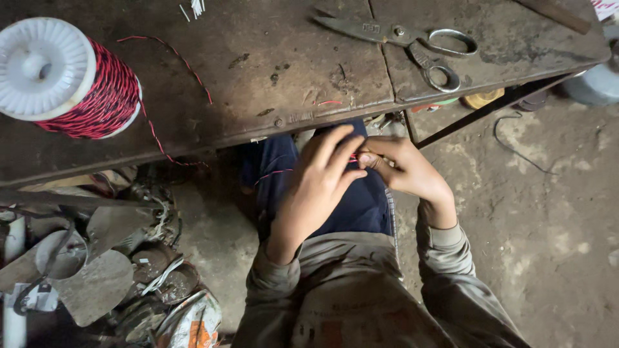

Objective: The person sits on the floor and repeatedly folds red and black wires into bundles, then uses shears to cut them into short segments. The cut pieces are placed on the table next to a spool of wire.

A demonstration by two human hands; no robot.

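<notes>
Wire, twisted red and black, pinched between the fingertips of left hand and right hand, both brought together over the lap just below the edge of the workbench; exact grip apparently fingertip to fingertip, though partly hidden. Spool of matching wire lying at far left of bench, loose strand trailing over the edge. Scissors lying at upper right.

My dark, stained metal bench stands over a dusty concrete floor, dimly lit, with scrap metal heaped nearby.
</notes>
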